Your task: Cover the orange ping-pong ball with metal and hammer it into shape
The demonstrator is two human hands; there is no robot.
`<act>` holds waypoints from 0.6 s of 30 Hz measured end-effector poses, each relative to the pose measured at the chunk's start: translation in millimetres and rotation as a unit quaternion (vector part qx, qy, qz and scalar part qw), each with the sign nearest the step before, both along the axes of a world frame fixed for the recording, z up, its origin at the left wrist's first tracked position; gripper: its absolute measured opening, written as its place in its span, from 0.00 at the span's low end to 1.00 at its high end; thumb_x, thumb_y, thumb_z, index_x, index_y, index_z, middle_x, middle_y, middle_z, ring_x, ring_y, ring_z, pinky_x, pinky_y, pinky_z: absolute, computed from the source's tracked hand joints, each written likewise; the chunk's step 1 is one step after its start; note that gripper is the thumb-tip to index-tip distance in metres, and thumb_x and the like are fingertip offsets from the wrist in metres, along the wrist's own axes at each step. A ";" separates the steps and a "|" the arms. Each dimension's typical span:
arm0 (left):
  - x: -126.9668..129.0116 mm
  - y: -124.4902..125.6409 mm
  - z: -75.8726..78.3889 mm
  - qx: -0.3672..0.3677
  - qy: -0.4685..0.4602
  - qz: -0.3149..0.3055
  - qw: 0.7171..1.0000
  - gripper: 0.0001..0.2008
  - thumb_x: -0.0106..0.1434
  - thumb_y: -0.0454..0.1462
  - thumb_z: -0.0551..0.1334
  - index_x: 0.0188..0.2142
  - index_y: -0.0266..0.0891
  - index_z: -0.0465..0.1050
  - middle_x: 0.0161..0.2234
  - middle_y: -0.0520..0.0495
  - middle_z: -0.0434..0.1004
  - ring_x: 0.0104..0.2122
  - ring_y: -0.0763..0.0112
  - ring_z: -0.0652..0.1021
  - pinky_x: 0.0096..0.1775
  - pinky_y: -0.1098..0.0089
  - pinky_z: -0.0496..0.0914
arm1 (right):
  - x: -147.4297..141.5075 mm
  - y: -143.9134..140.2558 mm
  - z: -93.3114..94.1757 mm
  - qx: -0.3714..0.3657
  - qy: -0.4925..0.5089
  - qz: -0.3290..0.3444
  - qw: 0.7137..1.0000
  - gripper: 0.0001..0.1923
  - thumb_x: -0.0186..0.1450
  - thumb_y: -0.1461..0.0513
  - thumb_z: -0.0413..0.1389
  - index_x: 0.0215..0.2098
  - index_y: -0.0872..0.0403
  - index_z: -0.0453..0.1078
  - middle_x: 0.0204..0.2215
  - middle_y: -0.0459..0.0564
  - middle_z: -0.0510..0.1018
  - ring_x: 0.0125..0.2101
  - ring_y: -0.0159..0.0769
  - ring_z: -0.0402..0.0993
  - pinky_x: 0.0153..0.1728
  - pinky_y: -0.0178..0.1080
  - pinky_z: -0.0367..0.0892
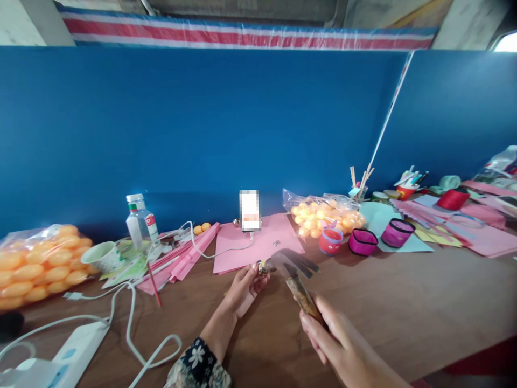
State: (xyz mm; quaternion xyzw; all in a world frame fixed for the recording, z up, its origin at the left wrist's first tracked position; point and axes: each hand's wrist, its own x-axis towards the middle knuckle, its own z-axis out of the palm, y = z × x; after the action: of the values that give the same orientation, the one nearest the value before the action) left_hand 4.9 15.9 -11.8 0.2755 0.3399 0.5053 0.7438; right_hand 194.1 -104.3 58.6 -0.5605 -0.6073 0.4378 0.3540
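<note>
Starting at the far left, a bag of orange balls [38,267] sits on the wooden table [404,318], with a white power strip [76,347] and its cable in front of it. Next come a paper cup [103,256] and a clear bottle [139,221], then pink paper sheets [258,242] with a phone [249,210] propped at their back edge. My left hand [244,288] pinches a small metal piece [262,265] between fingertips just above the table — too small to make out in detail. My right hand [337,345] is wrapped around the wooden handle of a hammer [294,269], whose blurred head hangs just beside that piece. Further right lie a second bag of balls [323,213] and pink fabric bands [363,241].
</note>
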 end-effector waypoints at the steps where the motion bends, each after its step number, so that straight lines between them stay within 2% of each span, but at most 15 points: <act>1: -0.1 -0.5 0.7 0.002 -0.007 -0.004 1.000 0.09 0.55 0.37 0.62 0.34 0.33 0.70 0.30 0.45 0.77 0.31 0.73 0.77 0.32 0.78 0.71 | -0.3 0.1 -0.4 0.001 -0.002 0.002 1.000 0.19 0.60 0.49 0.48 0.40 0.54 0.63 0.21 0.44 0.67 0.21 0.30 0.63 0.24 0.32 0.63; 6: -2.0 -2.3 1.5 0.016 -0.022 -0.039 0.999 0.09 0.56 0.36 0.62 0.36 0.34 0.70 0.33 0.45 0.78 0.33 0.71 0.78 0.35 0.76 0.72 | -0.7 1.8 -2.9 -0.024 0.000 0.007 1.000 0.17 0.61 0.50 0.48 0.39 0.54 0.62 0.22 0.43 0.66 0.21 0.29 0.62 0.24 0.32 0.63; 11: -4.1 -2.0 3.8 0.033 -0.038 -0.042 0.998 0.11 0.56 0.34 0.61 0.40 0.36 0.68 0.37 0.45 0.77 0.36 0.71 0.77 0.39 0.74 0.71 | 2.7 1.0 -0.7 -0.064 0.042 -0.007 0.997 0.16 0.63 0.50 0.45 0.35 0.54 0.61 0.21 0.41 0.63 0.20 0.26 0.60 0.23 0.31 0.62; 18: -4.0 -0.1 1.9 0.040 -0.051 -0.027 0.998 0.13 0.55 0.36 0.62 0.41 0.37 0.68 0.36 0.46 0.77 0.35 0.71 0.77 0.38 0.75 0.71 | 6.2 3.1 2.4 -0.059 0.104 0.004 0.993 0.16 0.64 0.50 0.44 0.34 0.54 0.60 0.21 0.40 0.60 0.19 0.26 0.57 0.21 0.30 0.59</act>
State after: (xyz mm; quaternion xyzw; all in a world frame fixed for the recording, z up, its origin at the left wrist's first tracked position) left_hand 0.9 15.8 -9.8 0.2879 0.2740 0.5118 0.7616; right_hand 200.3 -101.1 61.0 -0.5293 -0.5424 0.5301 0.3802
